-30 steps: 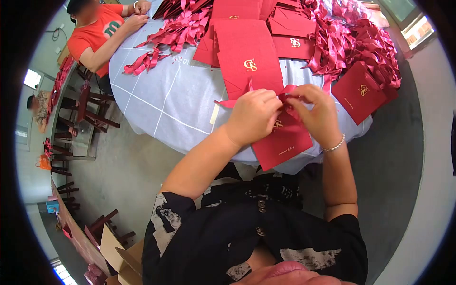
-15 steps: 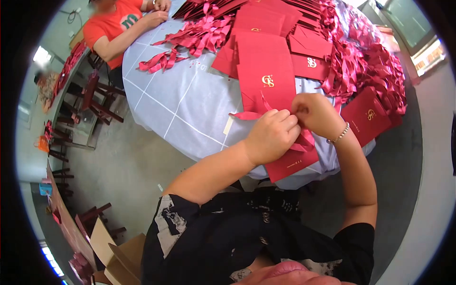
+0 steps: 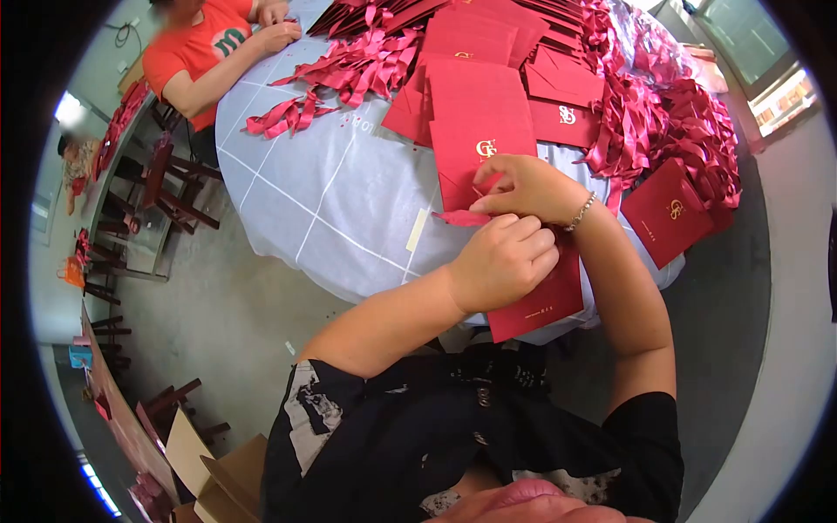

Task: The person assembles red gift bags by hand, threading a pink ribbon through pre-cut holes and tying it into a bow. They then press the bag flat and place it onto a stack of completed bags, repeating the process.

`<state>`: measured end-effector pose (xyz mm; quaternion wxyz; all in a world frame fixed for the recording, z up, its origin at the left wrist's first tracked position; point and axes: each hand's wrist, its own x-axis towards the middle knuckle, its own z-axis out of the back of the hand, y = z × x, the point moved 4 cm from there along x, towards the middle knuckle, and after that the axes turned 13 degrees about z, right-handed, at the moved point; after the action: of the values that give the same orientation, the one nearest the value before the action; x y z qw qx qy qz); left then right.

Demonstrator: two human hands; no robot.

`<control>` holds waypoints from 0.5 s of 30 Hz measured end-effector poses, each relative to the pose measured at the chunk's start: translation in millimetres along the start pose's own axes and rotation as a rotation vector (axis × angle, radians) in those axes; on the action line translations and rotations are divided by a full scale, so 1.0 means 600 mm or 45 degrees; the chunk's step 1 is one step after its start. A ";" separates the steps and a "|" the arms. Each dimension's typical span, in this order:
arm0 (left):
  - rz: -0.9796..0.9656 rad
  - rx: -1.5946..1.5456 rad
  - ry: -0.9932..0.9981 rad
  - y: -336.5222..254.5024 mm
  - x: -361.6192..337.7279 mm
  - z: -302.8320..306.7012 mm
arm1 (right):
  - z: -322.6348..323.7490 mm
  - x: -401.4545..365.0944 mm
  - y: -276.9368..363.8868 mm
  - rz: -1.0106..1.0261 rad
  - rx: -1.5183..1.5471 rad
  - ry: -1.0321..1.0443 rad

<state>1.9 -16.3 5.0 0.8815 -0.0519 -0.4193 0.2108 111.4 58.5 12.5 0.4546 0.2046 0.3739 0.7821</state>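
Note:
My left hand (image 3: 507, 264) is closed in a pinch on a red satin ribbon (image 3: 462, 218), whose loose end sticks out to the left past the fingers. Just above it, my right hand (image 3: 536, 190) has its thumb and forefinger curved and apart, close to that ribbon end; a beaded bracelet circles the wrist. Beneath both hands lies a red paper bag or folder (image 3: 545, 305), partly covered by them. Beyond it, a stack of red card pieces with gold lettering (image 3: 481, 113) reaches across the table.
Red ribbons pile up on the table's right (image 3: 641, 131) and far left (image 3: 366, 65). Another red printed piece (image 3: 667, 212) lies at the right edge. A co-worker in an orange shirt (image 3: 205, 48) sits across the checked tablecloth (image 3: 296, 187). An open cardboard box (image 3: 222, 471) stands lower left.
My right hand has moved left over the ribbon, and its fingers have opened. My left hand stays near the same spot, still closed. The ribbon loop below the hands no longer shows.

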 end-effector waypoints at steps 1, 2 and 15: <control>-0.028 0.011 0.021 -0.003 0.000 0.002 | -0.003 -0.001 0.014 -0.052 0.122 0.052; -0.042 0.000 0.033 -0.004 0.000 0.005 | -0.006 -0.002 0.008 -0.026 0.248 0.038; 0.294 -0.323 0.131 0.008 0.013 -0.005 | 0.060 -0.039 -0.019 0.012 0.424 -0.653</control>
<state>7.0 -8.5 7.5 0.8582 -0.2212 -0.3881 0.2531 153.5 56.3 26.9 0.4907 0.4690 0.3690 0.6349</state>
